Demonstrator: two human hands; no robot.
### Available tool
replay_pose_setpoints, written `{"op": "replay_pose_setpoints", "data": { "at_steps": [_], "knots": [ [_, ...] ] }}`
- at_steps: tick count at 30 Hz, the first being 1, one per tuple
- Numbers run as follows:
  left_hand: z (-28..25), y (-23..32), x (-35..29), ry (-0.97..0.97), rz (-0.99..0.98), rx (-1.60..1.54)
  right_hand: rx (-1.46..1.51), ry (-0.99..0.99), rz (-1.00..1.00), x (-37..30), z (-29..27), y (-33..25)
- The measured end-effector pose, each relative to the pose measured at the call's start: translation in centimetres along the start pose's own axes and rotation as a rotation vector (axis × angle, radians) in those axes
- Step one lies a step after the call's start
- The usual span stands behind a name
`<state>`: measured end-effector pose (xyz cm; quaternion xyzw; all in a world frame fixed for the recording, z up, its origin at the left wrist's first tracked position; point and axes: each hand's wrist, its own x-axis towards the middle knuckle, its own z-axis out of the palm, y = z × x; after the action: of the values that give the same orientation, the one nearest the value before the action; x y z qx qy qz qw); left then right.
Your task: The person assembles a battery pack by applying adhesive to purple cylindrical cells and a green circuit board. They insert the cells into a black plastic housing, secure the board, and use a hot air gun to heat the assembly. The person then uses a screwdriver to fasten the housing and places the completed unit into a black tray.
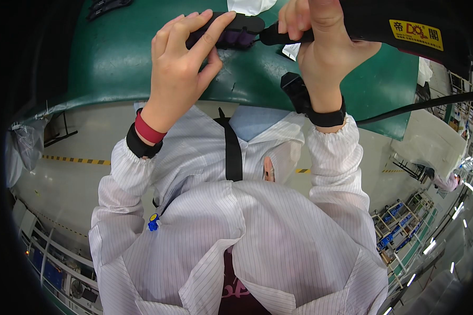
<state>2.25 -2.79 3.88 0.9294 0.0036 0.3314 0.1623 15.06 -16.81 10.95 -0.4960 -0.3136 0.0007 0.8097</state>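
My left hand (pixel 181 68) is closed on a black, oblong part (pixel 247 22) with rounded ends and a dark purple inner side, keeping it at the green table's far side. Thumb and fingers grip it from the left. An electric screwdriver (pixel 370 23), black with a yellow label, is wrapped in the fingers of my right hand (pixel 326 58). Its narrow nose points left, and the thin bit sits at the right end of the black part. Whether the bit touches a screw is too small to tell.
The green table (pixel 126 63) spans the top of the view. A black cable (pixel 420 105) runs along its right side. White paper or bags (pixel 249 5) and a dark part (pixel 108 6) lie at the back. Shelving (pixel 404 226) stands at the lower right.
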Motion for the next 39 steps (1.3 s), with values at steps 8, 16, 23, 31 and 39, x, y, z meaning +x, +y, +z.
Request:
{"op": "replay_pose_setpoints", "data": {
  "at_steps": [8,16,23,31,39],
  "knots": [
    [-0.1,0.2,0.0,-0.005,-0.001,-0.003,-0.028,0.078,0.024,-0.2,0.3,-0.1],
    [-1.1,0.4,0.6,-0.078,-0.005,-0.025,-0.028,0.151,0.058,0.5,-1.4,-0.7],
    [-1.5,1.3,0.9,-0.113,-0.057,-0.049,0.017,0.718,0.072,2.2,-13.0,-3.4],
    [-1.7,1.4,1.3,-0.134,-0.05,-0.051,-0.19,1.08,0.376,-4.8,-31.3,0.4],
    [-1.9,1.7,1.4,-0.145,-0.049,-0.064,0.133,0.915,0.673,-6.6,-32.6,-1.2]
  ]
}}
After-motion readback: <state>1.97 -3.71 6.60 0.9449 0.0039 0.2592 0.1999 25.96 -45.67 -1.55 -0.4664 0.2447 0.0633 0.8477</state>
